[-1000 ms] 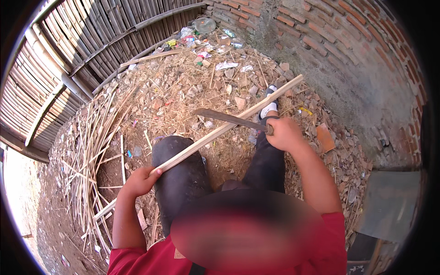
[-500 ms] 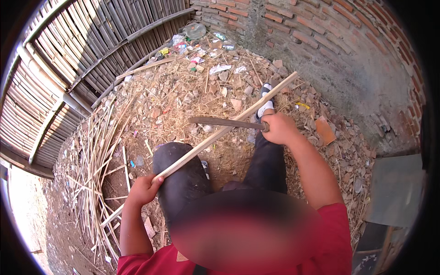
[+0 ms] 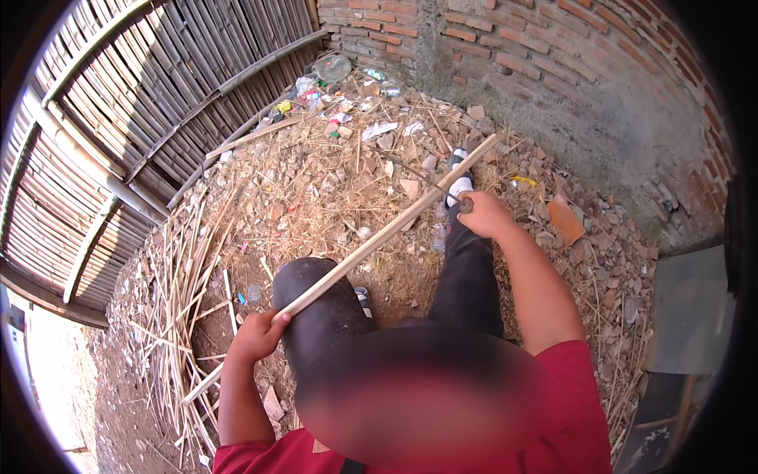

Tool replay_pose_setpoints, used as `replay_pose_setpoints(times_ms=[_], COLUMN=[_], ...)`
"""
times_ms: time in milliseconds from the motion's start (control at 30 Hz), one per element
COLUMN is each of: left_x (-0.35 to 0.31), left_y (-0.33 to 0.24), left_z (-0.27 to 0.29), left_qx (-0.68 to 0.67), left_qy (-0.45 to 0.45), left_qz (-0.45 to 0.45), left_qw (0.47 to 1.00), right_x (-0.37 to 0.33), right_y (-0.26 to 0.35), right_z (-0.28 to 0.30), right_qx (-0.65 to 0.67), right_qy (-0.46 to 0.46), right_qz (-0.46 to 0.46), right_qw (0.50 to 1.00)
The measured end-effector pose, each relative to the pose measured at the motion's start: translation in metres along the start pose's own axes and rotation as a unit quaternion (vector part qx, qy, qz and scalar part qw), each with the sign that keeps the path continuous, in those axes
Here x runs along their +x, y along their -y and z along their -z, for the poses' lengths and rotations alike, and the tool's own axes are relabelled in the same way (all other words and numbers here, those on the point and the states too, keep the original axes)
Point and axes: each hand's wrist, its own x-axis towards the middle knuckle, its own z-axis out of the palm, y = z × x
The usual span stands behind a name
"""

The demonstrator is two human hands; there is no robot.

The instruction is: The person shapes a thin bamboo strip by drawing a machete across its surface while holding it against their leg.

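Observation:
A long pale bamboo strip (image 3: 395, 225) slants across in front of me, from near my left hip up to the far right. My left hand (image 3: 259, 336) is closed round its lower part, beside my left knee. In my right hand (image 3: 486, 215) is the handle of a machete (image 3: 467, 206). The dark blade is seen nearly edge-on and points away to the left, crossing the strip near its far end. Whether blade and strip touch, I cannot tell. My right fingers are closed and partly hidden.
Many thin split strips (image 3: 178, 316) lie heaped on the ground at my left. Rubble and litter cover the ground ahead. A bamboo fence (image 3: 181, 87) stands at the left, a brick wall (image 3: 545, 79) at the far right. A grey sheet (image 3: 689, 312) is at the right edge.
The machete has turned from broadside to nearly edge-on, its tip swinging away from me. My right hand has moved slightly right. The strip's far end has dropped a little nearer.

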Motion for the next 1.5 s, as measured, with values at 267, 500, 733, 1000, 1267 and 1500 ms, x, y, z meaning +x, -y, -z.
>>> replay_pose_setpoints(times_ms=[267, 500, 733, 1000, 1267, 1500], left_x=[0.000, 0.000, -0.004, -0.010, -0.028, -0.027], left_y=[0.012, 0.017, 0.005, 0.000, -0.021, -0.025], left_z=[0.000, -0.009, -0.001, -0.001, 0.002, -0.013], left_qx=[-0.036, -0.052, -0.079, -0.074, -0.002, 0.053], left_qy=[0.017, 0.047, 0.032, 0.023, -0.073, -0.107], left_qz=[-0.006, 0.035, 0.015, 0.058, 0.013, -0.018], left_qw=[0.999, 0.997, 0.996, 0.995, 0.997, 0.993], right_x=[-0.032, -0.026, -0.021, -0.038, -0.047, -0.050], right_y=[0.068, 0.046, 0.051, 0.078, 0.063, 0.064], right_z=[-0.007, -0.015, -0.003, -0.020, -0.033, -0.046], right_qx=[-0.067, -0.008, -0.060, -0.098, 0.002, -0.062], right_qy=[0.051, -0.019, 0.025, 0.052, -0.005, 0.057], right_qz=[0.077, 0.045, 0.063, 0.131, 0.129, 0.169], right_qw=[0.993, 0.999, 0.996, 0.985, 0.992, 0.982])
